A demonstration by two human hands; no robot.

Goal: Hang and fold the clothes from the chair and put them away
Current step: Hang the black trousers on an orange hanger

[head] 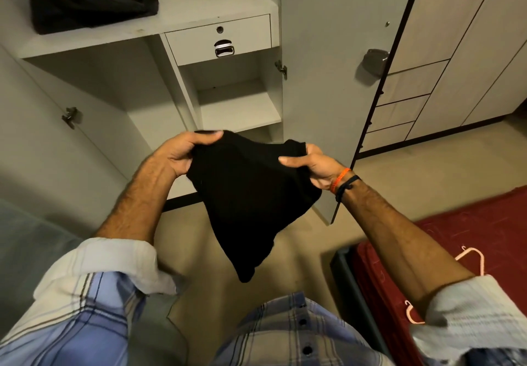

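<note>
Black garment [251, 200], held up in front of the open wardrobe [148, 80]: my left hand [182, 154] grips one top corner and my right hand [308, 166] pinches the other, apart, the rest hanging loose toward the floor. Likely trouble, as I judge it: soft cloth sags off-centre, so a fold in mid-air may come out crooked, or a corner slips free. The lower shelf [239, 112] looks narrow; a sloppy bundle could snag its edge.

I wear a blue, white and tan plaid shirt [288, 334] with dark buttons, sleeves rolled to pale cuffs. An orange thread band [339, 179] and a black cord [348, 187] circle my right wrist.
</note>
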